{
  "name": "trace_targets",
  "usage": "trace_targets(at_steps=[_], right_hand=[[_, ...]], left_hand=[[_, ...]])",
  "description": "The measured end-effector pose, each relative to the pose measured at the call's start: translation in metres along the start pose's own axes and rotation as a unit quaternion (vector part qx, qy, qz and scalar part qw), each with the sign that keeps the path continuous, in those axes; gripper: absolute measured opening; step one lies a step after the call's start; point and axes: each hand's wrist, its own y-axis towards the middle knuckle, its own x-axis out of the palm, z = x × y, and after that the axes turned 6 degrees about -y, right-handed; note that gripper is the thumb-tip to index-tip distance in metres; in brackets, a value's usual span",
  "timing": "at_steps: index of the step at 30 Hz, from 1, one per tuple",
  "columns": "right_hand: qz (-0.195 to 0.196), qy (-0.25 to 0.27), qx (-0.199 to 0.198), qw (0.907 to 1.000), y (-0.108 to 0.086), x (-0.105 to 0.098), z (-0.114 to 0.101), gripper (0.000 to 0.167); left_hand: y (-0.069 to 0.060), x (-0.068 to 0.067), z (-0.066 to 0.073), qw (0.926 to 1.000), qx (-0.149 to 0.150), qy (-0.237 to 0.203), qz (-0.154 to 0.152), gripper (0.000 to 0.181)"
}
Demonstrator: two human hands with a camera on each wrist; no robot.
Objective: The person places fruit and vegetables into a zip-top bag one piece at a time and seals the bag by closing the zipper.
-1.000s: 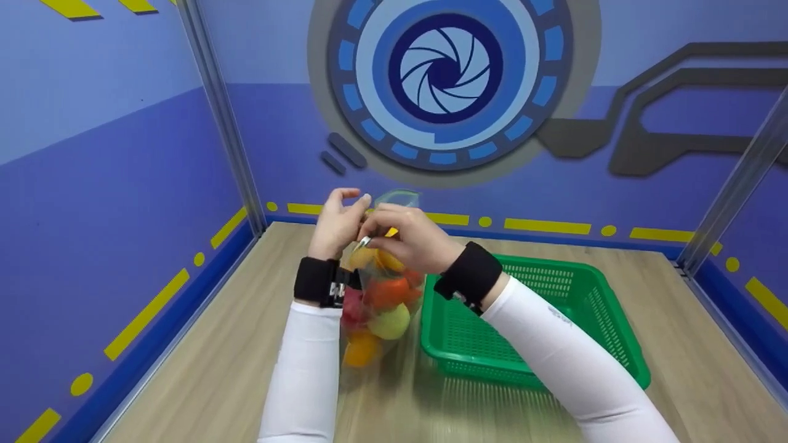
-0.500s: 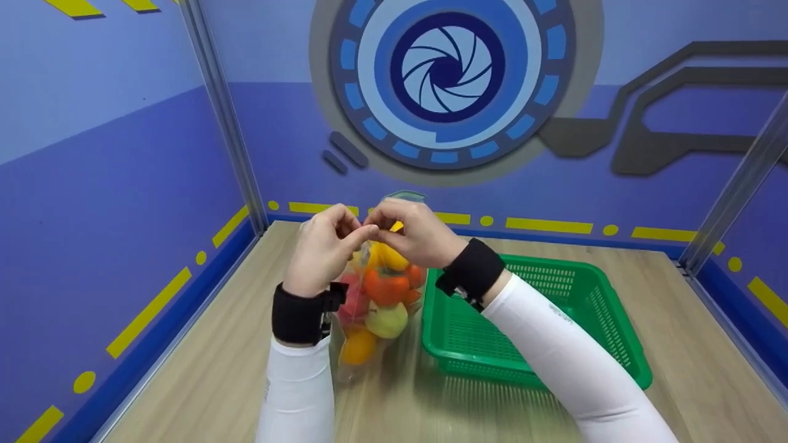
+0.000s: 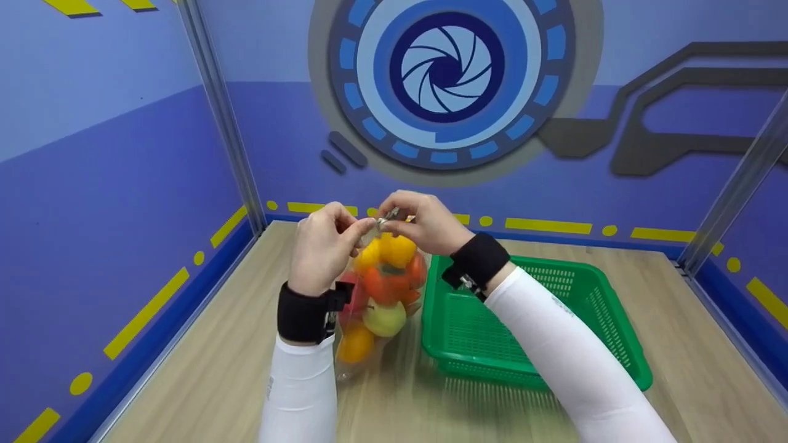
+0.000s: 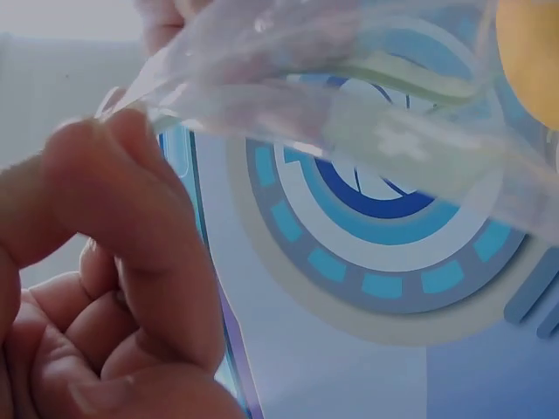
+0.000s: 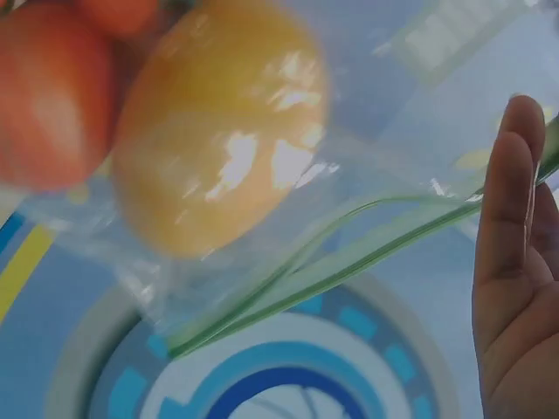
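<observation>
A clear zip bag (image 3: 346, 371) stands on the table, filled with several fruits. Among them are a yellow fruit (image 3: 397, 249), a red-orange one (image 3: 385, 286), a pale green one (image 3: 385, 319) and an orange (image 3: 356, 346). My left hand (image 3: 320, 249) pinches the bag's top edge between thumb and forefinger. Close beside it, my right hand (image 3: 428, 223) pinches the same edge. In the right wrist view the green zip strip (image 5: 349, 272) runs toward the right fingers, its two sides parted along one stretch. In the left wrist view the plastic stretches from the left fingertips.
A green perforated basket (image 3: 492, 363) stands right of the bag, under the right forearm. Blue panel walls (image 3: 277, 141) rise behind and at the sides of the wooden table (image 3: 234, 344).
My left hand has come down and left, from raised, parted fingers to a pinch on the bag's edge. The right hand has moved slightly up and right. The basket stays put.
</observation>
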Motion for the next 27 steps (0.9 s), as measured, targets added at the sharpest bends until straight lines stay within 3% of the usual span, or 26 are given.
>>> trace_targets(at_steps=[3, 5, 9, 12, 16, 20, 27], right_hand=[[0.017, -0.01, 0.047, 0.9987, -0.001, -0.001, 0.015, 0.01], [0.026, -0.018, 0.061, 0.9976, -0.003, 0.0, 0.021, 0.009], [0.026, -0.028, 0.034, 0.9987, -0.004, 0.002, 0.021, 0.009], [0.026, -0.037, 0.007, 0.9989, -0.002, 0.004, 0.016, 0.009], [0.034, -0.041, -0.012, 0.9985, 0.0, 0.005, 0.015, 0.008], [0.036, -0.041, 0.01, 0.9984, -0.001, 0.001, 0.021, 0.009], [0.059, -0.082, 0.102, 0.9896, 0.0, -0.007, 0.047, 0.011]], left_hand=[[0.0, -0.003, 0.0, 0.9999, -0.004, -0.001, -0.01, 0.023], [0.002, -0.006, -0.001, 0.999, -0.01, -0.02, -0.039, 0.023], [0.019, -0.01, -0.006, 0.9913, -0.035, -0.063, -0.11, 0.036], [0.035, -0.007, -0.008, 0.9826, -0.048, -0.015, -0.179, 0.046], [0.048, 0.002, -0.008, 0.9645, -0.018, 0.079, -0.252, 0.035], [0.049, 0.008, -0.007, 0.9639, 0.001, 0.093, -0.25, 0.026], [0.044, 0.011, -0.006, 0.9685, 0.009, 0.08, -0.236, 0.032]])
